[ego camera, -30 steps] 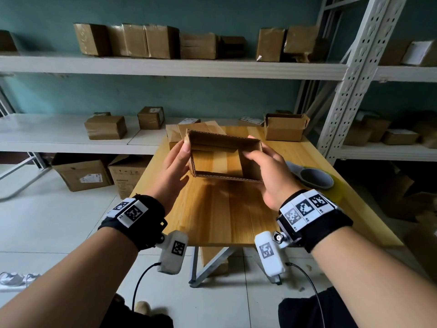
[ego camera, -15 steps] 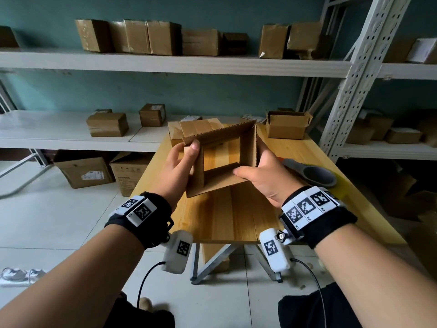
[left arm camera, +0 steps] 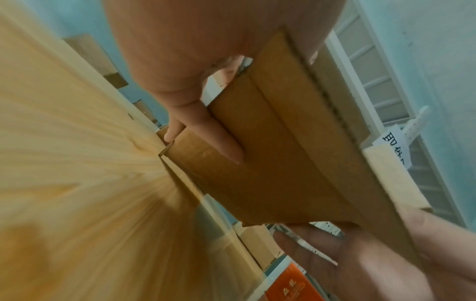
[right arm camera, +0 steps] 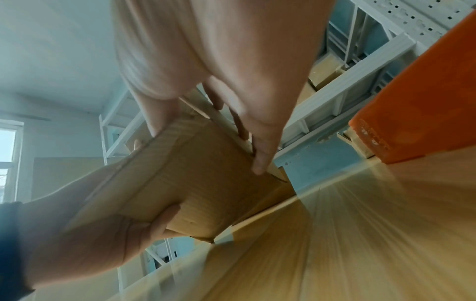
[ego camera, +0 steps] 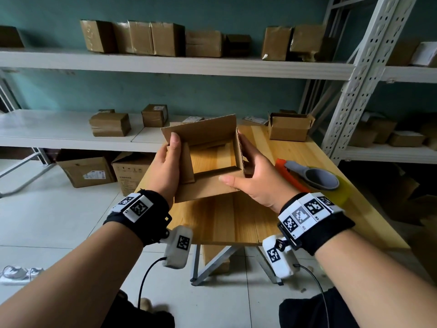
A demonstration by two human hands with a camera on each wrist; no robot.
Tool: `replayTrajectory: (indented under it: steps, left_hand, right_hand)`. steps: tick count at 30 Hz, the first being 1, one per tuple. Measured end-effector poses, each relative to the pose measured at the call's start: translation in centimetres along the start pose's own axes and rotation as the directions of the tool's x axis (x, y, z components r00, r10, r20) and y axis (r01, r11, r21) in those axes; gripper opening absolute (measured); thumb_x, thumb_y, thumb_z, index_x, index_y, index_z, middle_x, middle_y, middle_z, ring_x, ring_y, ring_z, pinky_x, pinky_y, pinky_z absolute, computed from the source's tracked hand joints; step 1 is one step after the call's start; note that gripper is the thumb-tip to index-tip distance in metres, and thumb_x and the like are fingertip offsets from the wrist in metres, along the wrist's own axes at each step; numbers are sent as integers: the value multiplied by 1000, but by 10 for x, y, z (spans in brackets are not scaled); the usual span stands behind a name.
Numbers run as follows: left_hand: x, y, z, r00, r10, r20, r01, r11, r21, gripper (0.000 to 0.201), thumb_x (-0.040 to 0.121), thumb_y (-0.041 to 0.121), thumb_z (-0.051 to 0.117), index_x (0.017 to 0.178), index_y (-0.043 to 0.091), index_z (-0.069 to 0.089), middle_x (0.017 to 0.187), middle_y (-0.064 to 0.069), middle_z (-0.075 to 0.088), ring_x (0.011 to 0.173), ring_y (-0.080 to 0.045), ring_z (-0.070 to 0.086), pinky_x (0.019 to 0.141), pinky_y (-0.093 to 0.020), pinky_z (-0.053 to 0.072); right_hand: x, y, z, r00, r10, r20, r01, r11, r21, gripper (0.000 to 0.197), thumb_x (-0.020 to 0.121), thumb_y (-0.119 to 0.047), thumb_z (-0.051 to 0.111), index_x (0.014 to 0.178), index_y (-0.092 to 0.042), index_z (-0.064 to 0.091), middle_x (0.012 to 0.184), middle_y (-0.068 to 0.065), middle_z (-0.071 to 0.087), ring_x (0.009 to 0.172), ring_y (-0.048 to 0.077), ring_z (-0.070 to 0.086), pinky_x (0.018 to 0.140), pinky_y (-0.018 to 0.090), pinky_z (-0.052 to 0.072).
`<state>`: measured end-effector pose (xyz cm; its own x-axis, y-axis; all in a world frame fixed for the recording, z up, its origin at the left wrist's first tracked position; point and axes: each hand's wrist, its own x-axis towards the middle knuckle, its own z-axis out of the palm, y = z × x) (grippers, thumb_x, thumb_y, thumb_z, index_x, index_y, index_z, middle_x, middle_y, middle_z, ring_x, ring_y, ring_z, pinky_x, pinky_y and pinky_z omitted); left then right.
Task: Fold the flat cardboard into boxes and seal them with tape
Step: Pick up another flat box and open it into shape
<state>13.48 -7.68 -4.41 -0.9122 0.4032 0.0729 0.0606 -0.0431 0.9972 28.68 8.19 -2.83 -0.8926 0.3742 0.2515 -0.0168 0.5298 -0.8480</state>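
The opened cardboard box (ego camera: 208, 159) was held above the counter (ego camera: 227, 221), grasped by the left hand (ego camera: 165, 166) and right hand (ego camera: 255, 181) fingers.

Cardboard box (ego camera: 208, 159) now squared up from the flat, skewed sleeve of 1 s ago, opening turned up toward cam, tabletop visible thru it. Far flap up, near flap out toward the body. Left hand (ego camera: 165, 171) shifts from far left corner to left wall, thumb over left flap. Right hand (ego camera: 255, 183) slides to right wall, thumb across near flap.
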Motion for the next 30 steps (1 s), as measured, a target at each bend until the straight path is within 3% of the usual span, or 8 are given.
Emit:
replayTrajectory:
  steps: [3, 7, 11, 14, 18, 21, 26, 30]
  left_hand:
    - [0, 2, -3, 1000, -9, 11, 9, 1000, -18, 69, 80, 95, 41, 114, 40, 64, 117, 7, 72, 110, -14, 68, 103, -43, 54]
    - [0, 4, -7, 999, -43, 18, 43, 998, -47, 92, 67, 102, 43, 123, 33, 67, 115, 4, 74, 109, -16, 69, 106, -45, 53]
    - [-4, 6, -4, 997, -47, 60, 49, 998, -35, 78, 73, 97, 46, 117, 36, 68, 114, 5, 75, 110, -17, 70, 105, -45, 54]
    - [-5, 8, -2, 996, -45, 76, 47, 999, -27, 75, 76, 96, 46, 118, 38, 68, 112, 8, 77, 111, -16, 71, 106, -45, 54]
    - [-7, 12, 1, 991, -109, 83, 112, 993, -33, 81, 74, 98, 44, 112, 32, 73, 101, 5, 80, 107, -21, 73, 106, -47, 53]
    - [-11, 16, 3, 983, -144, 115, 149, 988, -36, 84, 74, 96, 50, 112, 26, 75, 106, 0, 79, 107, -24, 72, 105, -48, 54]
    - [-17, 26, 6, 954, -182, 237, 208, 974, -89, 61, 91, 76, 53, 116, 24, 72, 83, 7, 78, 69, -8, 71, 61, -23, 55]
    - [-20, 29, 7, 952, -226, 206, 260, 954, -151, 41, 94, 62, 63, 115, 27, 67, 90, -4, 61, 68, -15, 54, 62, -27, 46]
  right_hand:
    - [0, -2, 4, 999, 34, -19, -29, 977, 212, 77, 86, -60, 72, 156, -49, 39, 155, -21, 48, 140, -2, 44, 122, 42, 33]
    - [4, 0, 3, 993, 107, -57, -72, 899, 432, 81, 75, -96, 49, 138, -46, 64, 145, -9, 63, 143, 20, 50, 123, 61, 28]
    - [9, 0, 6, 991, 109, -83, -69, 919, 387, 49, 85, -69, 65, 132, -60, 61, 148, -14, 57, 133, 6, 54, 120, 41, 39]
    - [13, 6, 9, 986, 149, -75, -106, 907, 408, 56, 73, -76, 73, 126, -69, 57, 150, -9, 53, 132, 12, 57, 118, 42, 43]
    - [18, 10, 8, 989, 135, -65, -91, 884, 459, 82, 84, -66, 71, 157, -41, 42, 147, -9, 60, 134, 11, 58, 116, 34, 44]
    - [18, 12, 5, 985, 139, -105, -73, 876, 477, 60, 102, -46, 62, 156, -28, 45, 129, -16, 65, 107, -12, 66, 82, 5, 51]
    - [21, 13, 8, 977, 144, -160, -44, 863, 504, 53, 89, -49, 67, 138, -30, 55, 131, 6, 65, 114, 20, 67, 77, 18, 56]
    - [17, 14, 10, 988, 103, -115, -51, 919, 392, 67, 92, -50, 61, 155, -37, 39, 153, -5, 52, 138, 16, 53, 114, 36, 45]
